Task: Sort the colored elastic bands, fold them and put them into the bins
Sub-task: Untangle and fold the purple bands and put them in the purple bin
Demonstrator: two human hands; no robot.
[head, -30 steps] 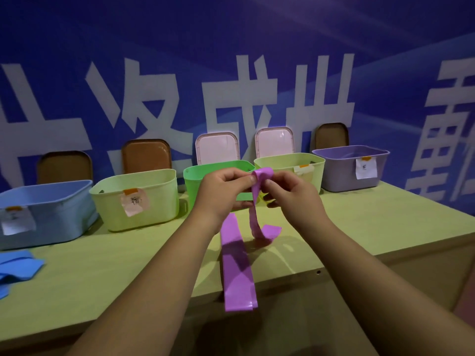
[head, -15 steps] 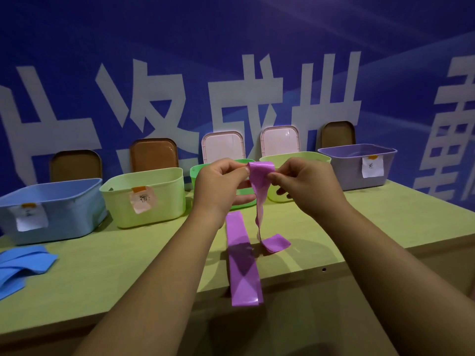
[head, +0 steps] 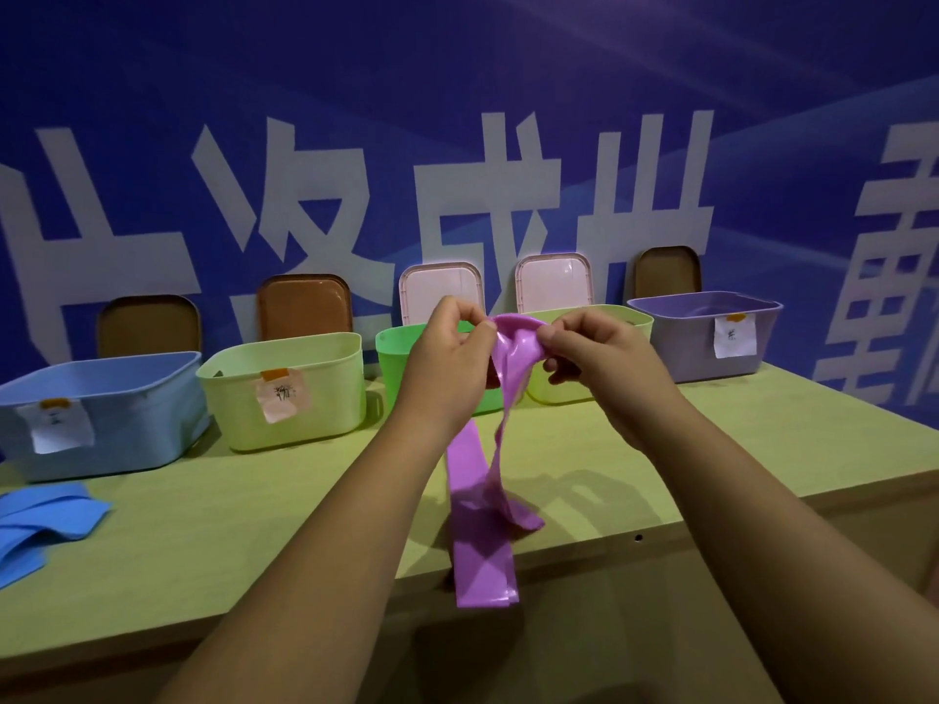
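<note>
Purple band (head: 510, 358): we pinch its top fold with left hand (head: 447, 363) and right hand (head: 604, 368); we should align edges before folding.

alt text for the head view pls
The left hand and right hand pinch the top of a purple elastic band above a yellow-green table, one end draping over the front edge. A row of bins stands behind; blue bands lie at the left.

Both forearms reaching fwd, L grip (head: 447, 363) & R grip (head: 604, 368) raised close together; fingertips pinching purple band (head: 513, 358)
</note>
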